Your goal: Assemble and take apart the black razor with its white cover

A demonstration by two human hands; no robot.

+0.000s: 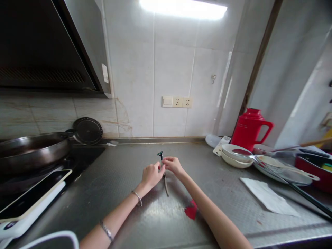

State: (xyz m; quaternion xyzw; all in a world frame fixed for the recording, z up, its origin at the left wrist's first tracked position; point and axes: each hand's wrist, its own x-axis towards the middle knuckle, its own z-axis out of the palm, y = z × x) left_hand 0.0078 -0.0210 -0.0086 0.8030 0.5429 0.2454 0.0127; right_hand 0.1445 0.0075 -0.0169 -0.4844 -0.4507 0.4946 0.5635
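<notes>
Using the double wall socket [182, 102] as the landmark, the head view showed the green-headed razor [160, 154] in front of it and slightly left, over the steel bench [124, 207]. Its long axis ran mostly front to back, the head towards the wall. The left hand [153, 175] and right hand [173, 164] met at the handle in front of the socket, about equally near, each pinching it between thumb and fingers, though overlapping fingertips hid the exact contact. A greyish curved strip [166, 188] emerged on the wearer's side; whether it joined the handle could not be told. Both forearms slanted inward from the near edge, fingers curled, the right hand's knuckles uppermost.
</notes>
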